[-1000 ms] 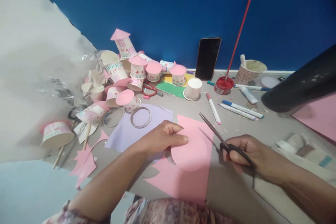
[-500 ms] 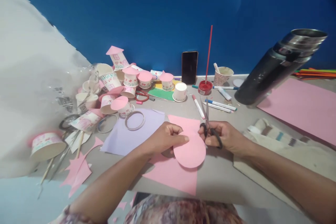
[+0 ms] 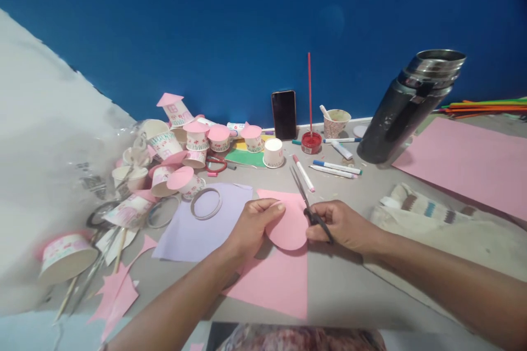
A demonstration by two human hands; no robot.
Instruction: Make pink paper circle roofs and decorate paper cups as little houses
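While our left grip (image 3: 257, 222) pinches the pink circle (image 3: 287, 228) over the pink sheet (image 3: 284, 288) and our right grip (image 3: 340, 225) holds scissors (image 3: 316, 218) beside it, we judge this trimming, the next snip calling for steady turning.

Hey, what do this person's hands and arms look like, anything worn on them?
The left hand and right hand are bare, with no gloves. The forearms are uncovered, with no watch or bracelet showing and no sleeve clearly in view. A mottled reddish and pale garment shows at the bottom edge.
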